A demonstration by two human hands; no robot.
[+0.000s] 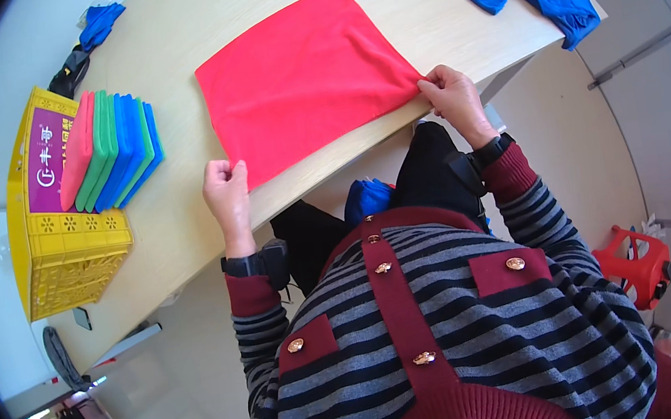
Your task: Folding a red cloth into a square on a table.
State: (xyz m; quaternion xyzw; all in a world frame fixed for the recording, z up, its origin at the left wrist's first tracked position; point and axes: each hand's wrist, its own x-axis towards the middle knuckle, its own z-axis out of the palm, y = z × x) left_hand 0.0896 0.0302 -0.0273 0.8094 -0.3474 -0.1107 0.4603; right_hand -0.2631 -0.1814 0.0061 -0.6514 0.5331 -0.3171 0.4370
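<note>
A red cloth point(304, 77) lies flat on the counter point(208, 219), upper middle of the frame. The left hand point(227, 192) and right hand point(450, 95) each pinch a near corner. It looks light, soft and limp, best held by the corners.

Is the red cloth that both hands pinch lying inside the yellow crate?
No: the red cloth lies flat on the wooden table, while the yellow crate stands apart with folded cloths on it.
</note>
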